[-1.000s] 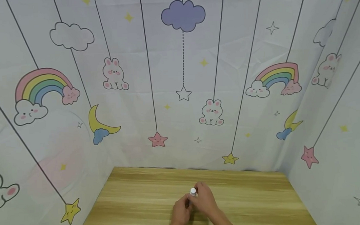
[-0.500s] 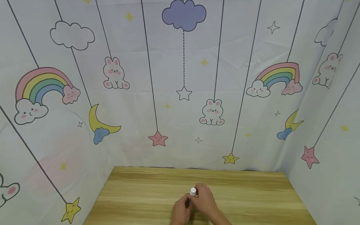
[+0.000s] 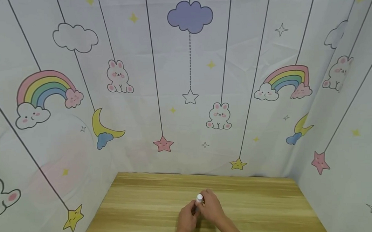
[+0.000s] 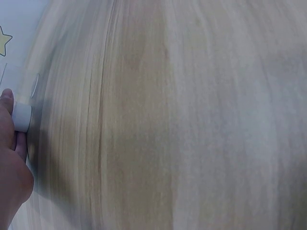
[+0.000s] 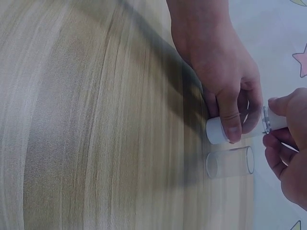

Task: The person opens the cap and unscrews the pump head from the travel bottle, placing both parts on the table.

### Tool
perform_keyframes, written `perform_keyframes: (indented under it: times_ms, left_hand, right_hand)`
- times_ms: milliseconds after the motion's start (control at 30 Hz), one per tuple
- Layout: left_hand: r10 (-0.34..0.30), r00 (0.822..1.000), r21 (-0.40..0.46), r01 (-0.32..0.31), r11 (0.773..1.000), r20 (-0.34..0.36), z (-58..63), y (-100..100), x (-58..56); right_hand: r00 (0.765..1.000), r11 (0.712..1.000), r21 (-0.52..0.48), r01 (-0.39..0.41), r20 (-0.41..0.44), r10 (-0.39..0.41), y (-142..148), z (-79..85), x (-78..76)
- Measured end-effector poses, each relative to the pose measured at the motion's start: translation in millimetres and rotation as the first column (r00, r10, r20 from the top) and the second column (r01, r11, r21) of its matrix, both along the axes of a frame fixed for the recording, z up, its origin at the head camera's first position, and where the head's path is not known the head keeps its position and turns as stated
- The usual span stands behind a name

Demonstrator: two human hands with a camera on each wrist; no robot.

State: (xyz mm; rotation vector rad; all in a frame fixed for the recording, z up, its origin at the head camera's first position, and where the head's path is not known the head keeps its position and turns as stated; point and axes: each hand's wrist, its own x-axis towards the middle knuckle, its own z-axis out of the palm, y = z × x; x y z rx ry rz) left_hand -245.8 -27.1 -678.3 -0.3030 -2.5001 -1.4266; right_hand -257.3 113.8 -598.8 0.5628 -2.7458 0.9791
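Note:
My left hand (image 3: 186, 219) grips the white lower end (image 5: 217, 131) of a small bottle, which stands upright on the table. My right hand (image 3: 212, 206) pinches its white top (image 3: 199, 197) between thumb and fingers. A clear ring-like collar (image 5: 266, 120) shows just below that top in the right wrist view. Beside the bottle, a clear open cylinder (image 5: 230, 163) stands on the wood; the hands hide it in the head view. In the left wrist view, only the bottle's white end (image 4: 21, 117) and part of the left hand show. Fingers cover most of the bottle's middle.
The wood-grain table (image 3: 140, 202) reaches back to a white fabric wall (image 3: 186, 130) printed with rainbows, rabbits, clouds and stars. More of this fabric closes off the left and right sides.

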Motion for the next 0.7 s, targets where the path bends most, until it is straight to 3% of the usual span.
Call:
perform_keyframes:
  times_ms: [467, 700]
  left_hand:
    - [-0.01, 1.0, 0.019, 0.009, 1.0, 0.014, 0.6, -1.3, -0.8]
    - [0.003, 1.0, 0.014, -0.003, 1.0, -0.012, -1.6, -0.5, -1.4]
  right_hand:
    - [0.999, 0.999, -0.046, -0.002, -0.035, 0.001, -1.5, -1.4, 4.6]
    - [0.998, 0.996, -0.086, 0.007, -0.056, -0.012, -1.4, -6.0, 5.0]
